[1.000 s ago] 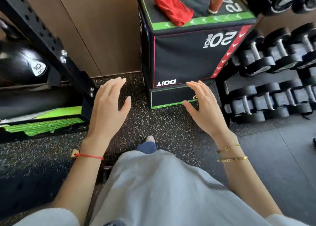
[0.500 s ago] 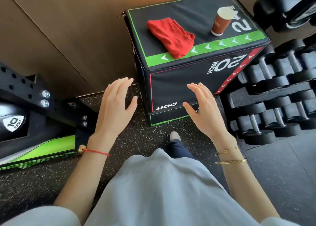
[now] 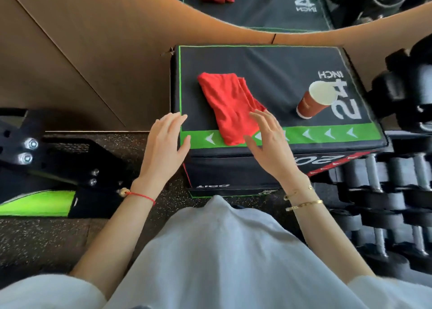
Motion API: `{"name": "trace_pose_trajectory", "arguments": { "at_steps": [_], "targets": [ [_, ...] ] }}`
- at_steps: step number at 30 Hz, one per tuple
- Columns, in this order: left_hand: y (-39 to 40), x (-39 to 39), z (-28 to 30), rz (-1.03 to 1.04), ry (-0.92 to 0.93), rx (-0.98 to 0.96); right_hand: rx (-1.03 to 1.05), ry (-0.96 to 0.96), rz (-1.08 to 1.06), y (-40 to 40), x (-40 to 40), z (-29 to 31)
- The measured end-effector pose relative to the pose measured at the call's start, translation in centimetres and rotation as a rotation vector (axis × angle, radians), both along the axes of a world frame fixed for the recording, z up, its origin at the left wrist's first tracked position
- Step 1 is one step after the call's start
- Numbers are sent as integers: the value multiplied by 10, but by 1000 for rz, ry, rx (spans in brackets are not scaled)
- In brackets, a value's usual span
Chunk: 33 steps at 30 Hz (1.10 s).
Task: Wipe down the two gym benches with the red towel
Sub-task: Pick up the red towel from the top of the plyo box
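The red towel (image 3: pixel 230 107) lies crumpled by the box's (image 3: pixel 280 74) near edge. Both hands, left hand (image 3: pixel 164 148) and right hand (image 3: pixel 268 142), hover spread and empty, likely poised to pick it up.

A red towel (image 3: pixel 228 105) lies on a black box (image 3: pixel 268 74) edged green with white arrows.

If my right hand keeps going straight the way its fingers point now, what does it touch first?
Most likely the crumpled red towel on the black padded plyo box: the right hand is open, its fingertips already over the towel's near edge. Height above it is unclear.
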<state>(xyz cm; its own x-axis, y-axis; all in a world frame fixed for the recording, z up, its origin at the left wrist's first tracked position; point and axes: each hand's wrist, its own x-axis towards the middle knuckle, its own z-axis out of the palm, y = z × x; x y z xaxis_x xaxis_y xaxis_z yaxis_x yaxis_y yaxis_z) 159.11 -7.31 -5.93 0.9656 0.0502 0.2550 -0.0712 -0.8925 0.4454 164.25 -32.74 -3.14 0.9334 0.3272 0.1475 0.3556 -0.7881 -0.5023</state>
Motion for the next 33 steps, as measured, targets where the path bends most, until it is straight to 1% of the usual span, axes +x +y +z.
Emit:
{"name": "trace_pose_trajectory", "arguments": {
  "at_steps": [2,6,11,14,16,20,24,29,33],
  "targets": [
    [-6,14,-11,39,12,15,-22,13,11,-2,27,-5],
    [-12,33,-33,89,74,61,-107,116,-6,5,73,-20],
    [-17,46,-47,105,124,100,-151,236,-48,24,100,-39],
    [-19,49,-50,92,127,89,-189,205,-94,34,104,-44],
    [-18,49,-50,84,122,68,-179,164,-127,38,104,-45],
    [-18,49,-50,86,131,54,-183,118,-117,43,102,-47],
    [-18,50,-50,79,132,60,-51,163,-98,47,104,-46],
    [-19,50,-48,77,132,91,-6,148,-96,43,105,-42],
    [-20,50,-43,64,147,140,209,184,-146,34,94,-35]
  ]
}}
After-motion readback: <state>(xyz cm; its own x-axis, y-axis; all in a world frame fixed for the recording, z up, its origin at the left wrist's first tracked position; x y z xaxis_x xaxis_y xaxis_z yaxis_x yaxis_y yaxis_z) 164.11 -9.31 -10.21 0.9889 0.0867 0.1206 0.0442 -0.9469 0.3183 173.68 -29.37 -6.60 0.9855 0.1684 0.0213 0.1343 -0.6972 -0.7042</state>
